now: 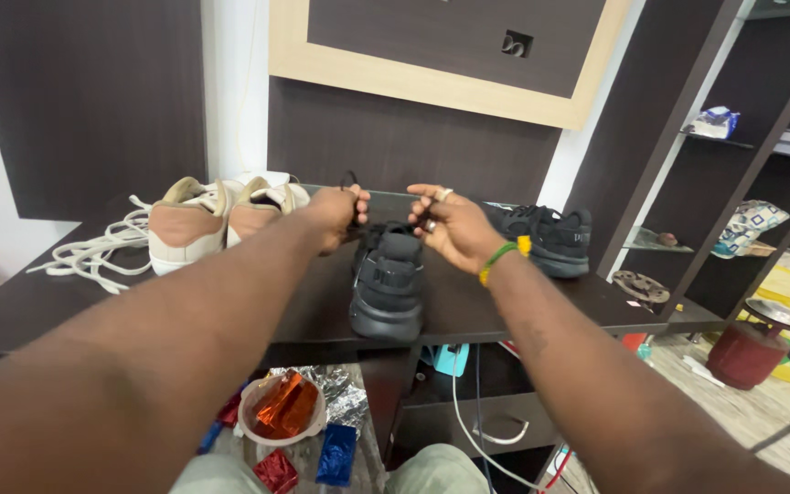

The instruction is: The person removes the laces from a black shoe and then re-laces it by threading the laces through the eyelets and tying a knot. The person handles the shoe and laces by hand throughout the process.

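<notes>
A black sneaker (387, 293) stands on the dark table (523, 306), heel toward me. My left hand (338, 216) is closed on a black lace that sticks up above its fingers, at the shoe's left side. My right hand (448, 227), wearing rings and a green and yellow wristband, pinches the other lace end at the shoe's right side. Both hands hover over the shoe's tongue.
A second black sneaker (549, 238) lies behind my right hand. Two tan and white sneakers (221, 218) with loose white laces (93, 252) sit at the left. Shelves (733, 146) stand at the right; a bowl with foil wrappers (283, 412) and cables lie below the table.
</notes>
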